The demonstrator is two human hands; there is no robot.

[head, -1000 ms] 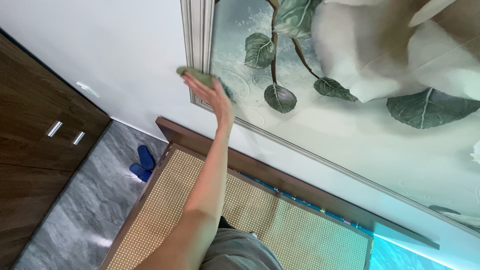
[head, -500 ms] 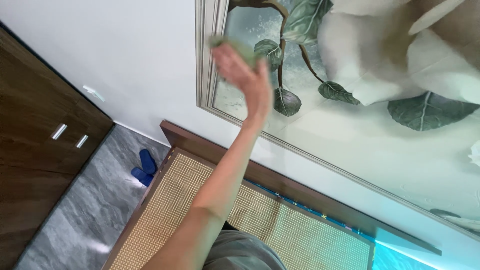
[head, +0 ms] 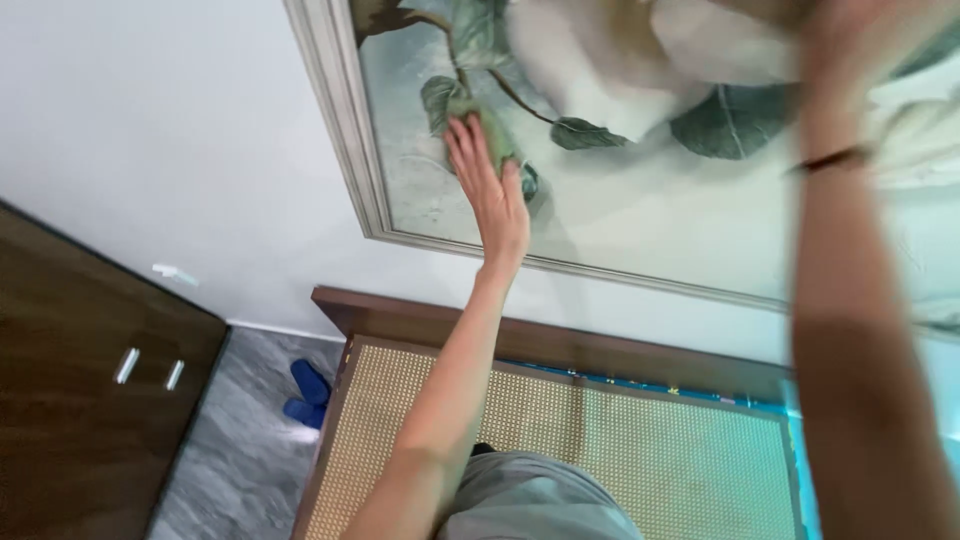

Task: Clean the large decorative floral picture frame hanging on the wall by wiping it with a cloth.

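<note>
My left hand [head: 490, 190] presses a small green cloth [head: 493, 133] flat against the glass of a large framed picture of leaves and pale flowers [head: 640, 190], near its lower left corner. The fingers lie spread over the cloth. My right hand [head: 870, 40] is raised at the top right against the picture, blurred and partly cut off by the frame edge; a dark band circles its wrist [head: 835, 158]. Whether it holds anything is unclear.
The picture's grey moulded frame [head: 340, 120] hangs on a white wall [head: 150, 130]. Below stands a wooden headboard with woven cane panels [head: 560, 440]. A dark wood cabinet [head: 90, 400] is at left, and blue slippers [head: 305, 395] lie on the grey floor.
My left hand with the green cloth has slid from the frame's left edge rightward and down onto the glass. My right arm has come into view at the right.
</note>
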